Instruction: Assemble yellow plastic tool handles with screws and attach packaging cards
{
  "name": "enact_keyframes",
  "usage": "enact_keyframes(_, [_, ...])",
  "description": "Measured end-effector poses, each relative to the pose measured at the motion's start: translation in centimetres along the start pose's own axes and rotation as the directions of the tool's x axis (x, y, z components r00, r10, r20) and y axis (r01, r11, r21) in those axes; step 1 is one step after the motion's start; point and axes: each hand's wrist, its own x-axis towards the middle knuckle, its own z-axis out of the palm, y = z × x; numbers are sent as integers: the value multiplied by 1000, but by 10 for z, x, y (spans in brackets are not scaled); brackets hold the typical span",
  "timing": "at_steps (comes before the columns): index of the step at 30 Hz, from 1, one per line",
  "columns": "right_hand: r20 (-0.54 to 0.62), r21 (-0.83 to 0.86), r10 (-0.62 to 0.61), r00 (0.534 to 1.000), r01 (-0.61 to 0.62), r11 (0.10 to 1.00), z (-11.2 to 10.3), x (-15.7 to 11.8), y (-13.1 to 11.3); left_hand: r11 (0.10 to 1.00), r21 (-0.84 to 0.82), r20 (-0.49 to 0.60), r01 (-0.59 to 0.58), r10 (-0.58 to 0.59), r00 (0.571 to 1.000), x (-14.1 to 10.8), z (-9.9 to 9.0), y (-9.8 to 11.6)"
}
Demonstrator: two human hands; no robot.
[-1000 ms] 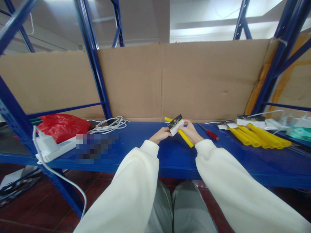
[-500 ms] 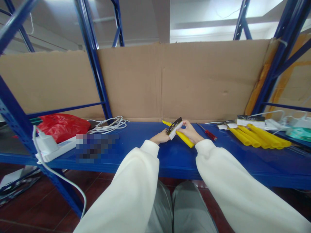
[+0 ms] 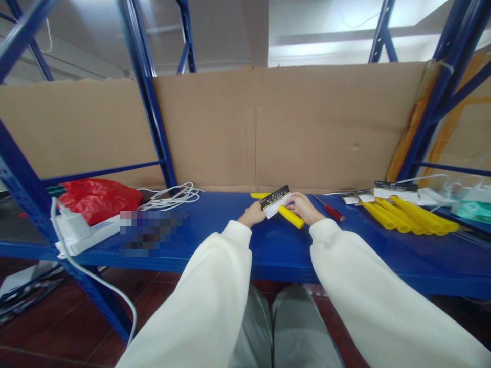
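Observation:
Between my hands, over the blue shelf, is a black-and-white card (image 3: 275, 201) lying across a yellow tube (image 3: 291, 217). My left hand (image 3: 253, 213) grips the card and tube from the left; the exact finger placement is hidden. At the card's right edge, my right hand (image 3: 302, 206) has its fingertips together on the card. The tube's lower end sticks out below the card, and its flatter far end shows above my left hand. Just right of my right hand lies a red-handled screwdriver (image 3: 334, 212).
Several yellow tubes (image 3: 406, 217) with cards lie at the right. On the left are a red plastic bag (image 3: 100, 200), a white power strip (image 3: 94, 236) and coiled white cable (image 3: 176, 197). A cardboard panel (image 3: 330, 128) stands behind the blue shelf (image 3: 222, 245).
The card has turned flatter and shows more of its face. The tube has tilted a little, its lower end rising slightly. My right hand has shifted slightly right, onto the card's edge.

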Motion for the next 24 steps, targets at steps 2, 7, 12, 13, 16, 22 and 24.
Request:
enact_keyframes(2, [9,-1,-25,1000,25,1000,-2,2,1,999,-50,-18,1,-2,1000,0,1,4])
enact_keyframes(7, [-13,23,-93,996,93,995,-2,2,-1,965,-242,-176,101,-146,973,-1,0,21])
enact_keyframes(12, [40,88,-66,997,63,994,3,-6,-6,930,-273,-282,246,-322,904,-6,-7,33])
enact_keyframes(13, [58,93,-71,996,65,994,4,-7,-7,923,-282,-299,261,-343,891,-7,-8,35])
enact_keyframes(16, [105,91,-87,991,78,993,5,-10,-10,902,-332,-332,275,-385,861,-8,-9,38])
enact_keyframes(22, [172,90,-82,982,67,994,4,-10,-7,860,-443,-344,252,-423,839,-6,-11,36])
enact_keyframes(24, [187,80,-77,979,63,995,4,-9,-5,853,-463,-361,240,-429,828,-6,-11,35])
